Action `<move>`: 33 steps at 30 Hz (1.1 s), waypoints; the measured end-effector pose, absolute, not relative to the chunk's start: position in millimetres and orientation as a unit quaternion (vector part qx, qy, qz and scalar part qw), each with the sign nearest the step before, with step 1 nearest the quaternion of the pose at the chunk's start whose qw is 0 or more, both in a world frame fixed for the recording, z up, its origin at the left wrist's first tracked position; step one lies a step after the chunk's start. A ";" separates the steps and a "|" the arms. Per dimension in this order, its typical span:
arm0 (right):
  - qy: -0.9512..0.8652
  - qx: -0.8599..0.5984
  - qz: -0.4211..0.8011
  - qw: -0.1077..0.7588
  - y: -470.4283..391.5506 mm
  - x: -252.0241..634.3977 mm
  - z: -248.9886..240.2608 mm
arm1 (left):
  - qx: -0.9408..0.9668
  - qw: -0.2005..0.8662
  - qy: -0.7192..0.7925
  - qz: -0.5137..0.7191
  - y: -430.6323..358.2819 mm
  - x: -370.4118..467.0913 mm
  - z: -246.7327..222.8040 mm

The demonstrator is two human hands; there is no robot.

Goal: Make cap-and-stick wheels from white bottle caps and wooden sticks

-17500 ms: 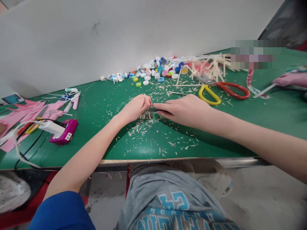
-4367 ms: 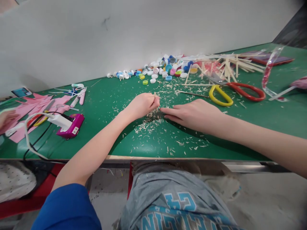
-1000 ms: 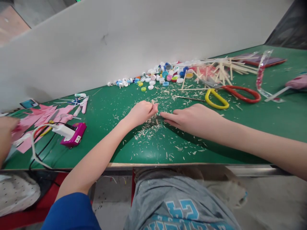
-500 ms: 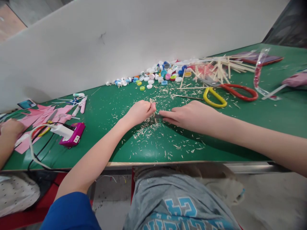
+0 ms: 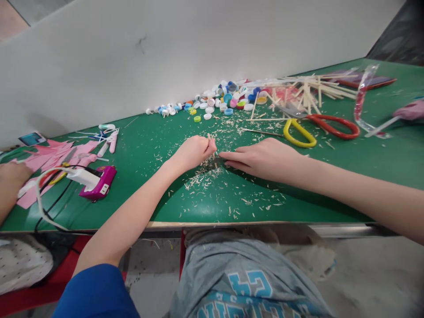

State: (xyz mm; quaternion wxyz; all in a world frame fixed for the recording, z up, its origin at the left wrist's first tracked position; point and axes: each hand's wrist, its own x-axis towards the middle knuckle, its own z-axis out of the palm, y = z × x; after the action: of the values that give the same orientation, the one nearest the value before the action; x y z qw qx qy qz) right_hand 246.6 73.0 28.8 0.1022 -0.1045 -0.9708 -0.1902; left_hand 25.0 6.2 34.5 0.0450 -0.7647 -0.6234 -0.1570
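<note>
My left hand (image 5: 195, 151) is closed around a thin wooden stick (image 5: 209, 136), whose ends poke out above and below the fist. Just right of it, my right hand (image 5: 258, 158) lies low over the table, index finger stretched along a small dark blade (image 5: 218, 161). That blade meets the lower part of the stick; whatever handle it has is hidden under my fingers. Pale wood shavings (image 5: 202, 180) are scattered beneath and around both hands. Scissors with one yellow and one red handle (image 5: 300, 133) lie beyond my right hand, near a thin metal rod (image 5: 264, 132).
Bottle caps (image 5: 228, 99) are heaped along the wall, with loose wooden sticks (image 5: 309, 95) to their right. A pink glue gun (image 5: 410, 110) lies far right. At left are a magenta power strip (image 5: 99, 183), cables, pink sheets (image 5: 53, 157) and another person's hand (image 5: 13, 179).
The view has shifted slightly. Both hands keep nearly the same place, the blade still against the stick. The other person's hand at left has moved a little toward the edge.
</note>
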 end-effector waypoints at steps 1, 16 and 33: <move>-0.969 -0.109 -0.193 0.106 73.4 246.2 28.6 | -0.763 0.044 -0.626 -0.158 6.0 25.0 34.7; -0.974 -0.115 -0.167 0.101 70.8 245.3 36.8 | -0.764 0.044 -0.622 -0.162 6.5 27.7 34.5; -0.980 -0.169 -0.098 0.035 75.8 250.6 29.5 | -0.769 -0.030 -0.588 -0.248 9.3 18.2 15.4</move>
State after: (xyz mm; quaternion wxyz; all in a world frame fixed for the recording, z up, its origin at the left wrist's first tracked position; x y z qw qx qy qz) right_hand 250.6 75.8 29.5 0.0348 -0.1691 -0.9801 -0.0977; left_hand 18.2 9.3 15.4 -0.0299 -0.7690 -0.5884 -0.2480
